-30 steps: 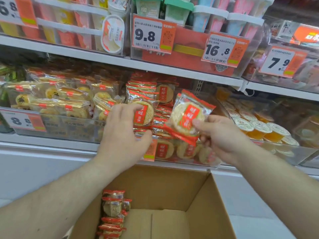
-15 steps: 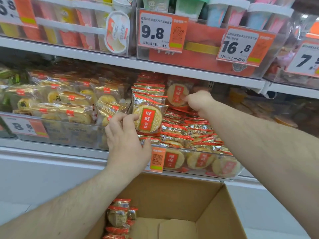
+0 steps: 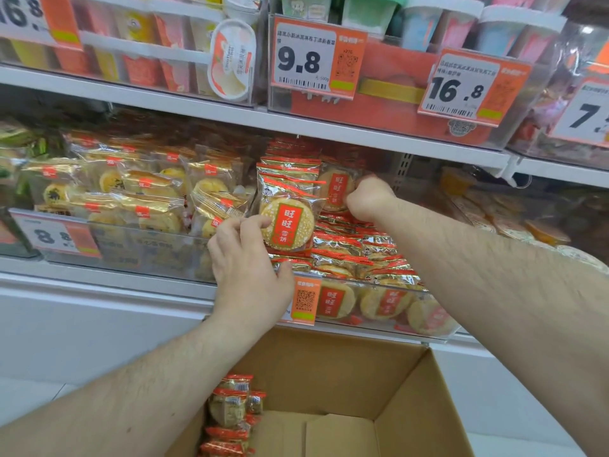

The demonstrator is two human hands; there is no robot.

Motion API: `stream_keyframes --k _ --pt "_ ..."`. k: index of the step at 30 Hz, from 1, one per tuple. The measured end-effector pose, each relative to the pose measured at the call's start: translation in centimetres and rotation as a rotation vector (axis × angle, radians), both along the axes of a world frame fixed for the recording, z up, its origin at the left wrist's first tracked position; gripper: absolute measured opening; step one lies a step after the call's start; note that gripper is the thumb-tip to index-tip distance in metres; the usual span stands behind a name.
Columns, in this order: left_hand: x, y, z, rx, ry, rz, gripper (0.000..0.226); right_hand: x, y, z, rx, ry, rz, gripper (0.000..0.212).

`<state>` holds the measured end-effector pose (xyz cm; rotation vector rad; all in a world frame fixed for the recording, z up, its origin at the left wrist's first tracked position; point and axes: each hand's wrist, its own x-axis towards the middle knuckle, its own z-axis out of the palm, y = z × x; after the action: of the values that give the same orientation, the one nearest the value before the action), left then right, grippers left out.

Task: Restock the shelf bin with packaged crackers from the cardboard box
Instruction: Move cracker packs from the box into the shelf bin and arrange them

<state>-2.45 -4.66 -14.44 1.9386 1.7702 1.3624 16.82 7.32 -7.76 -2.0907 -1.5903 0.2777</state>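
My left hand [image 3: 250, 262] pinches 1 upright pack [image 3: 287, 222] at the bin's [image 3: 369, 319] front-left; my right hand [image 3: 369, 197], curled, grips another [image 3: 336, 189] further back.

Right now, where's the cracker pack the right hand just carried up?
In the head view it stands upright at the back of the shelf bin, the cracker pack pinched by the right hand, just right of the pack the left hand steadies.
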Motion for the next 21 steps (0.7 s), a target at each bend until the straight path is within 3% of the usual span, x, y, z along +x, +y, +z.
stream_keyframes --k 3,11,13,16,19,21 --pt "-0.2 0.0 0.0 0.012 0.009 -0.006 0.063 0.5 -0.4 0.3 -0.015 0.082 0.042 0.016" --pt "-0.5 -0.3 0.7 0.124 0.06 0.004 0.059 0.7 -3.3 0.6 0.023 0.127 -0.021 0.06" --pt "-0.7 -0.9 0.5 0.231 0.09 -0.079 0.054 0.1 -5.4 0.6 0.112 0.092 -0.052 0.051" --pt "-1.3 -2.2 -0.3 0.321 0.128 -0.329 0.045 -1.5 -9.9 0.2 0.341 0.057 -0.02 0.012" --pt "-1.8 -3.9 -1.7 0.129 0.144 -0.623 0.035 -4.1 -15.0 -1.8 0.455 0.135 0.095 0.011" --pt "-1.8 -4.9 -3.0 -0.025 0.264 -0.729 0.027 -5.7 -17.7 -4.8 0.429 0.255 0.192 0.011"
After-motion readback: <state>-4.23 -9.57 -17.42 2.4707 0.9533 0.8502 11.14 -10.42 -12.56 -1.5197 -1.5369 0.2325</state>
